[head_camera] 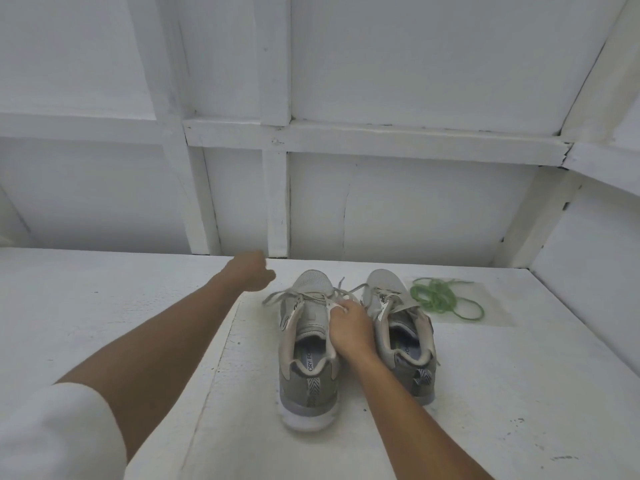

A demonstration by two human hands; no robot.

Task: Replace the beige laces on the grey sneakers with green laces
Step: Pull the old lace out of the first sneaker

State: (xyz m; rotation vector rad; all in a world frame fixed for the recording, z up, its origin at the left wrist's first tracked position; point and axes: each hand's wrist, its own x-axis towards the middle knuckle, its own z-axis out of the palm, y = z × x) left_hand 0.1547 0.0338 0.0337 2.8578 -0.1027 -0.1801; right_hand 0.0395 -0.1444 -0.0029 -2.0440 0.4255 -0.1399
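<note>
1. Sneakers [308, 375] sat paired on table [502, 393], heels toward the person, probably for lace access.
2. Right hand [351, 329] pinched beige lace [284, 295] over one sneaker's tongue, likely to loosen it.
3. Left hand [251, 273] hovered left of the sneakers' toes, blurred; grip unclear.
4. Green laces [440, 297] lay coiled right of the sneakers, ready.
5. Insole read "ORY FO", partly hidden.

looks like a bare home or shed corner: beyond the left hand [251, 271], a white-painted board wall [415, 209] braced with timber battens [275, 202], cracked at the joints; under the right hand [349, 327], a scuffed, white-painted wooden top [485, 393].
</note>
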